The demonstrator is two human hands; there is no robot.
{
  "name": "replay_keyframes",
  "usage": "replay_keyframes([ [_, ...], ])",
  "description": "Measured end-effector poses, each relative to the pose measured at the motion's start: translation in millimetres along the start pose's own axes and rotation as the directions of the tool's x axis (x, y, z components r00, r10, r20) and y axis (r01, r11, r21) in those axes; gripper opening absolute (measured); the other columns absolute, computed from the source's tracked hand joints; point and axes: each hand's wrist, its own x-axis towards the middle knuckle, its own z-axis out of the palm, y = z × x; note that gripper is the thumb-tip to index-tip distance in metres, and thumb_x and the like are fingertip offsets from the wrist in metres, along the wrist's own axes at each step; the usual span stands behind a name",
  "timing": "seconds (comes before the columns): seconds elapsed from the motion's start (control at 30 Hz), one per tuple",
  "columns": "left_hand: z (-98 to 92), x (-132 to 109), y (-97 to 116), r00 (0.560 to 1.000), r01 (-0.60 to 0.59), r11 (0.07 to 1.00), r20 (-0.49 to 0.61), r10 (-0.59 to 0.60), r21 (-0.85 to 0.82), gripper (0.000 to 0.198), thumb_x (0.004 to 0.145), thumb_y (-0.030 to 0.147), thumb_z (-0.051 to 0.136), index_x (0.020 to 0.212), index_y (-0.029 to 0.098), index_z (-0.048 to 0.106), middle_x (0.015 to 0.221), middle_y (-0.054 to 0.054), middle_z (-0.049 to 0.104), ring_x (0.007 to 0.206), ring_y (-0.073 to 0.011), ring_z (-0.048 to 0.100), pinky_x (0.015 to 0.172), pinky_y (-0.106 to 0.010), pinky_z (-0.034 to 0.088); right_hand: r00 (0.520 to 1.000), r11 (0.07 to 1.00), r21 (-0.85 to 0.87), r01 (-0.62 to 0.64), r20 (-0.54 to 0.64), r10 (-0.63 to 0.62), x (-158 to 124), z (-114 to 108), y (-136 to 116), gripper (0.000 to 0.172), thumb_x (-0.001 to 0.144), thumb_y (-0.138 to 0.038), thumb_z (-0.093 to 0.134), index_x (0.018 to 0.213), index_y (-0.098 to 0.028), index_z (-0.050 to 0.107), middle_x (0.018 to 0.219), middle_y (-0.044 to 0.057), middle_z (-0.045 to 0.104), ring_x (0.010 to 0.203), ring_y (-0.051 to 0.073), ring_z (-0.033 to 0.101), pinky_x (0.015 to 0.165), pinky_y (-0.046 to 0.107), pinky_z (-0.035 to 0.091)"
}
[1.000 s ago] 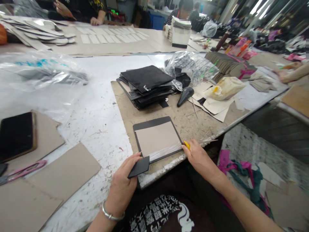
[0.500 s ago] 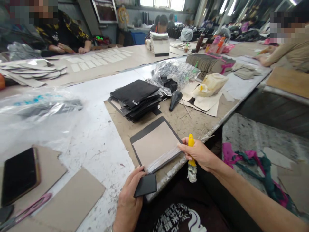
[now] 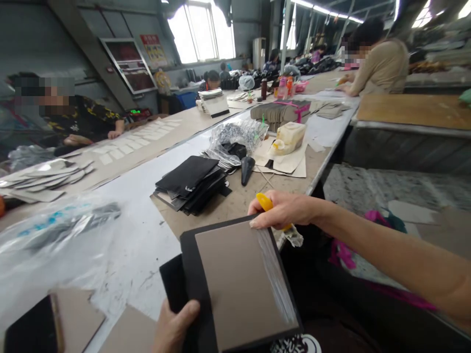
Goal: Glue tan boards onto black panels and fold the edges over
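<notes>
A beige board backed with a black sheet is held up in front of me, tilted, with a wet whitish glue streak along its right side. My right hand pinches its upper right corner. The same hand also grips a brush with a yellow handle, its bristles caked with white glue. My left hand is closed at the panel's left side, thumb on the black border. A small flat black piece juts out from that hand; its fingers underneath are hidden.
A stack of black panels lies on the table, with a dark cone-shaped object beside it. Behind are a glue-stained plastic jug and clear plastic wrap. A phone is at lower left. Co-workers sit around the tables.
The panel has been lifted off the table edge, brought closer and turned, so its glued side now faces right. Both hands moved with it. My view has swung up and to the right.
</notes>
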Motion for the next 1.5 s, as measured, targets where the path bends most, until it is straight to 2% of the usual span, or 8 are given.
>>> replay_keyframes([
  [0.17, 23.9, -16, -21, 0.975, 0.211, 0.972, 0.091, -0.202, -0.099, 0.056, 0.048, 0.03, 0.08, 0.097, 0.011, 0.059, 0.07, -0.009, 0.07, 0.069, -0.0305, 0.067, 0.064, -0.039, 0.055, 0.997, 0.994, 0.103, 0.026, -0.079, -0.018, 14, 6, 9, 0.028, 0.069, -0.034, 0.065, 0.067, -0.017, 0.043, 0.049, -0.012, 0.029, 0.038, 0.0, 0.022, 0.033, 0.013, 0.018],
  [0.27, 29.7, -14, -25, 0.967, 0.25, 0.946, 0.091, -0.236, -0.205, 0.061, 0.053, 0.027, 0.078, 0.107, 0.012, 0.055, 0.073, -0.009, 0.07, 0.075, -0.0306, 0.067, 0.068, -0.039, 0.055, 0.998, 0.971, 0.231, 0.059, -0.021, -0.055, 10, 8, 25, 0.04, 0.07, -0.045, 0.064, 0.065, -0.018, 0.035, 0.05, -0.012, 0.029, 0.04, 0.0, 0.021, 0.034, 0.012, 0.018],
  [0.43, 32.4, -8, -31, 0.981, 0.192, 0.941, 0.075, -0.178, -0.28, 0.061, 0.054, 0.025, 0.078, 0.109, 0.013, 0.054, 0.08, -0.009, 0.07, 0.085, -0.0304, 0.065, 0.074, -0.037, 0.055, 0.997, 0.963, 0.266, -0.046, 0.071, 0.028, -12, 17, 51, 0.045, 0.07, -0.054, 0.06, 0.062, -0.018, 0.034, 0.05, -0.011, 0.029, 0.04, 0.001, 0.022, 0.035, 0.013, 0.021],
  [0.57, 35.2, -4, -41, 0.995, 0.1, 0.961, 0.056, -0.088, -0.258, 0.068, 0.051, 0.027, 0.08, 0.112, 0.014, 0.053, 0.084, -0.009, 0.07, 0.093, -0.0316, 0.063, 0.078, -0.037, 0.054, 0.992, 0.958, 0.26, -0.119, 0.0, 0.123, -23, 27, 56, 0.044, 0.068, -0.051, 0.063, 0.061, -0.019, 0.034, 0.049, -0.011, 0.03, 0.04, 0.002, 0.025, 0.036, 0.015, 0.022],
  [0.8, 42.4, -16, -43, 0.99, 0.142, 0.978, 0.0, -0.143, -0.15, 0.061, 0.052, 0.03, 0.08, 0.106, 0.013, 0.058, 0.08, -0.009, 0.07, 0.086, -0.0327, 0.064, 0.076, -0.041, 0.055, 0.993, 0.999, -0.012, -0.047, -0.108, 0.045, -29, 31, 50, 0.025, 0.077, -0.036, 0.051, 0.062, -0.018, 0.042, 0.052, -0.007, 0.036, 0.045, 0.005, 0.03, 0.039, 0.018, 0.022],
  [1.1, 53.0, -26, -32, 0.984, 0.174, 0.977, -0.001, -0.176, -0.125, 0.062, 0.055, 0.028, 0.078, 0.11, 0.013, 0.057, 0.082, -0.009, 0.071, 0.084, -0.0317, 0.065, 0.072, -0.038, 0.056, 0.963, 0.934, -0.358, -0.001, -0.25, -0.095, -31, 32, 48, 0.023, 0.077, -0.029, 0.049, 0.059, -0.018, 0.04, 0.056, -0.004, 0.042, 0.052, 0.008, 0.036, 0.047, 0.02, 0.027],
  [1.3, 51.3, -26, -36, 0.968, 0.25, 0.926, 0.049, -0.247, -0.284, 0.084, 0.052, 0.026, 0.079, 0.126, 0.012, 0.042, 0.083, -0.01, 0.07, 0.087, -0.0338, 0.064, 0.075, -0.04, 0.054, 0.998, 0.998, 0.057, 0.001, -0.07, 0.003, -30, 28, 54, 0.034, 0.076, -0.048, 0.051, 0.066, -0.017, 0.042, 0.054, -0.006, 0.036, 0.045, 0.005, 0.03, 0.04, 0.018, 0.024],
  [1.5, 46.6, -20, -49, 0.967, 0.254, 0.911, 0.066, -0.246, -0.324, 0.078, 0.052, 0.024, 0.078, 0.123, 0.012, 0.047, 0.084, -0.01, 0.07, 0.088, -0.0349, 0.063, 0.077, -0.042, 0.053, 0.999, 0.959, 0.278, -0.044, 0.014, 0.042, -29, 28, 63, 0.045, 0.07, -0.057, 0.059, 0.07, -0.015, 0.044, 0.057, -0.007, 0.035, 0.044, 0.002, 0.03, 0.037, 0.014, 0.022],
])
